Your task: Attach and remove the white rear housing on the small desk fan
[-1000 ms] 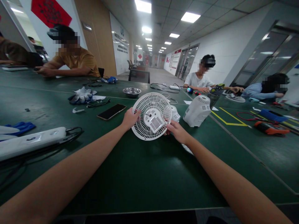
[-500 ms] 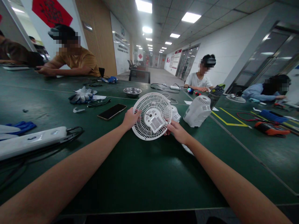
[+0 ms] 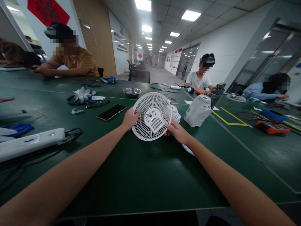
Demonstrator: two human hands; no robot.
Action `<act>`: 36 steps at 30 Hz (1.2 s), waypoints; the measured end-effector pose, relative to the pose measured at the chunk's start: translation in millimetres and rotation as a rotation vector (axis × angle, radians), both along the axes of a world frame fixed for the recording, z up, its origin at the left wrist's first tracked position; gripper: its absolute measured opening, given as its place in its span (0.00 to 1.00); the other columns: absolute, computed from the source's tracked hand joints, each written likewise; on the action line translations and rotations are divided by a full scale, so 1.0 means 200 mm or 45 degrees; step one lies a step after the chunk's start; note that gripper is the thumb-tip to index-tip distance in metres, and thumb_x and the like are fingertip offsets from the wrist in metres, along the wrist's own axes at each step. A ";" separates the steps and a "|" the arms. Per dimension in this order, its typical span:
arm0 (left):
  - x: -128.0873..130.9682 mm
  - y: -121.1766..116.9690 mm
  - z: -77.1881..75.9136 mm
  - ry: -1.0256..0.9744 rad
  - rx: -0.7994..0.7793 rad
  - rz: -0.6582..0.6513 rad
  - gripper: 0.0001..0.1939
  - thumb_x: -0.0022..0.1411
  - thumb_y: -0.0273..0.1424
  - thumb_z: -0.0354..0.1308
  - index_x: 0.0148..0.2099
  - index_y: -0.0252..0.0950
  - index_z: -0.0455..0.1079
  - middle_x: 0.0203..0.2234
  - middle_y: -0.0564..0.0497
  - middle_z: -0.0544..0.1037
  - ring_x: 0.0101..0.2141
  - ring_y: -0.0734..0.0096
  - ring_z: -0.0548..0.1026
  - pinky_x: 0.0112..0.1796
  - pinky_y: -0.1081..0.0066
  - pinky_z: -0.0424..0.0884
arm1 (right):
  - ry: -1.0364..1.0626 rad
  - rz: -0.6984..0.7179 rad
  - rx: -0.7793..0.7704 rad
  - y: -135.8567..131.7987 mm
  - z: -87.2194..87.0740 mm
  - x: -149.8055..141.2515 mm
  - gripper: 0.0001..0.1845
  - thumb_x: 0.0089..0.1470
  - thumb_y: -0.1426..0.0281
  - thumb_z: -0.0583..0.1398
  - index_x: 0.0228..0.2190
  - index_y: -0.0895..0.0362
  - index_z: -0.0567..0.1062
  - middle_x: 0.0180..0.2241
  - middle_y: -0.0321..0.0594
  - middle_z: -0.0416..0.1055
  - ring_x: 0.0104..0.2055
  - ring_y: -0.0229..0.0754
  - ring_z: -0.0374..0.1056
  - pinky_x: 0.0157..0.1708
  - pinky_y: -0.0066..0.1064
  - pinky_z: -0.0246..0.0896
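Observation:
Both my hands hold a round white fan grille (image 3: 151, 116) upright above the green table (image 3: 145, 175), its back with a vented square hub facing me. My left hand (image 3: 129, 119) grips the grille's left rim, fingers curled over the edge. My right hand (image 3: 176, 131) grips the lower right rim. Just behind the grille lies a small white fan part (image 3: 176, 113), and to its right stands a white fan housing (image 3: 198, 110).
A black phone (image 3: 111, 112), grey gloves (image 3: 80, 96) and a metal bowl (image 3: 132, 91) lie behind my left hand. A white power strip (image 3: 30, 145) with cables lies at the left. Red and orange tools (image 3: 269, 127) lie at the right. Several people sit around the table.
The view has shifted slightly; the grille stays held in both hands at much the same place. A fingertip has come into view at the far left edge.

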State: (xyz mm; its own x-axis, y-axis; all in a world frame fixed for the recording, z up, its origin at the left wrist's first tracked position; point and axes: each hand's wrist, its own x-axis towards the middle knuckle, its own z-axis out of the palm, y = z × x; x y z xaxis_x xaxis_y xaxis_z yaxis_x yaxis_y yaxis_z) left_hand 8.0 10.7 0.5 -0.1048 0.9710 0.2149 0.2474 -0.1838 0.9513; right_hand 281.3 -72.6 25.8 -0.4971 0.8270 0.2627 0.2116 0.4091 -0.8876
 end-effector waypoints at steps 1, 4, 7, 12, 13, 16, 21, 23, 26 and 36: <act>0.00 0.00 0.00 -0.001 0.001 -0.004 0.11 0.67 0.34 0.60 0.48 0.34 0.71 0.39 0.44 0.82 0.34 0.61 0.82 0.36 0.61 0.80 | 0.002 0.000 -0.002 0.00 0.00 0.00 0.29 0.61 0.44 0.57 0.45 0.57 0.70 0.30 0.36 0.72 0.30 0.38 0.70 0.30 0.30 0.64; 0.00 -0.01 0.00 -0.005 -0.010 -0.014 0.11 0.67 0.34 0.60 0.48 0.34 0.71 0.39 0.44 0.82 0.34 0.61 0.82 0.36 0.62 0.80 | -0.003 -0.003 0.000 0.00 0.00 0.00 0.29 0.61 0.44 0.56 0.46 0.57 0.70 0.30 0.36 0.72 0.29 0.38 0.70 0.30 0.30 0.64; 0.00 0.00 0.00 0.012 -0.006 -0.013 0.12 0.66 0.35 0.60 0.48 0.34 0.71 0.40 0.44 0.82 0.35 0.61 0.82 0.37 0.62 0.80 | -0.013 -0.009 0.004 0.00 0.00 0.00 0.29 0.61 0.44 0.56 0.45 0.57 0.70 0.30 0.36 0.72 0.30 0.38 0.70 0.29 0.29 0.64; -0.01 0.02 -0.02 0.071 0.060 0.049 0.12 0.65 0.36 0.61 0.46 0.33 0.72 0.39 0.42 0.82 0.33 0.61 0.82 0.35 0.63 0.79 | -0.026 -0.027 0.005 0.01 -0.01 0.00 0.30 0.60 0.42 0.56 0.43 0.57 0.70 0.30 0.36 0.72 0.29 0.38 0.69 0.28 0.29 0.63; -0.01 0.02 -0.02 0.059 0.054 0.039 0.12 0.65 0.36 0.61 0.46 0.33 0.72 0.40 0.42 0.82 0.33 0.61 0.82 0.35 0.63 0.79 | -0.026 -0.026 0.005 0.01 -0.01 0.00 0.30 0.60 0.42 0.56 0.43 0.57 0.70 0.30 0.36 0.72 0.29 0.37 0.70 0.29 0.29 0.63; -0.01 0.01 -0.01 0.023 0.028 0.008 0.12 0.66 0.35 0.61 0.47 0.33 0.72 0.40 0.43 0.82 0.33 0.61 0.82 0.35 0.63 0.79 | -0.028 -0.025 0.007 0.01 0.00 0.00 0.30 0.60 0.42 0.56 0.44 0.57 0.71 0.30 0.37 0.72 0.29 0.37 0.70 0.29 0.29 0.64; 0.00 0.00 0.00 0.020 -0.005 0.020 0.11 0.66 0.34 0.61 0.47 0.34 0.72 0.40 0.43 0.82 0.34 0.61 0.82 0.35 0.63 0.80 | -0.021 -0.015 0.000 0.00 0.00 0.00 0.30 0.61 0.43 0.56 0.45 0.57 0.71 0.30 0.37 0.72 0.29 0.37 0.70 0.29 0.29 0.64; 0.00 -0.01 0.01 0.003 -0.023 0.015 0.10 0.66 0.34 0.61 0.47 0.34 0.72 0.40 0.43 0.82 0.33 0.62 0.82 0.35 0.63 0.80 | -0.017 -0.003 0.001 0.01 0.00 0.00 0.30 0.61 0.43 0.56 0.46 0.57 0.71 0.30 0.36 0.72 0.30 0.37 0.69 0.29 0.28 0.64; 0.00 -0.01 0.02 -0.025 -0.045 -0.005 0.10 0.66 0.33 0.60 0.47 0.34 0.71 0.40 0.43 0.82 0.34 0.62 0.82 0.35 0.63 0.80 | -0.018 0.003 0.006 0.00 0.00 0.00 0.30 0.62 0.44 0.56 0.47 0.58 0.71 0.30 0.37 0.72 0.30 0.38 0.70 0.29 0.29 0.64; 0.00 -0.02 0.02 -0.003 -0.034 0.004 0.11 0.66 0.33 0.61 0.47 0.33 0.71 0.40 0.43 0.82 0.33 0.62 0.82 0.35 0.63 0.80 | -0.015 0.003 0.006 0.00 0.00 0.00 0.28 0.62 0.44 0.56 0.46 0.57 0.71 0.30 0.36 0.72 0.30 0.37 0.69 0.29 0.29 0.64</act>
